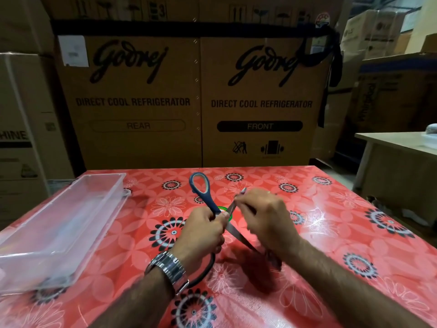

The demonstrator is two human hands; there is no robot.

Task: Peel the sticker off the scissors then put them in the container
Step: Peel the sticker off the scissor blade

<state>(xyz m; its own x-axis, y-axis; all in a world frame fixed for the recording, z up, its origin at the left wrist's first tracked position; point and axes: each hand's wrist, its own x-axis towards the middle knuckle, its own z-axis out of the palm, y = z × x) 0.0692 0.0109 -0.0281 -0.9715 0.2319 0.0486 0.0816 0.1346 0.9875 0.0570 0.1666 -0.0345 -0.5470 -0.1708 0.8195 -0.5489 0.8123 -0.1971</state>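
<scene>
I hold a pair of scissors (214,209) up over the middle of the desk (331,233), between my two hands. One blue handle loop with a pale inner lining points up and away from me; a second dark loop curves out below my left wrist. The steel blades are spread apart, one running down and to the right beneath my right hand. A round green and white sticker (224,209) sits where the blades meet the handles, just above my left thumb.

My left hand (203,235) is closed in a fist around the scissors just below the blue loop. My right hand (264,218) has its fingers (243,197) pinched narrowly on the upper blade, right beside the sticker; something small and pale shows at the fingertips, too blurred to name.

To the left, well apart from the scissors, a clear plastic container (99,209) lies on the desk with nothing visible inside it. The desk wears a glossy red floral cover. I have a metal watch (169,268) on my left wrist. Behind the desk stand large cardboard boxes (201,102) printed "Godrej Direct Cool Refrigerator".
</scene>
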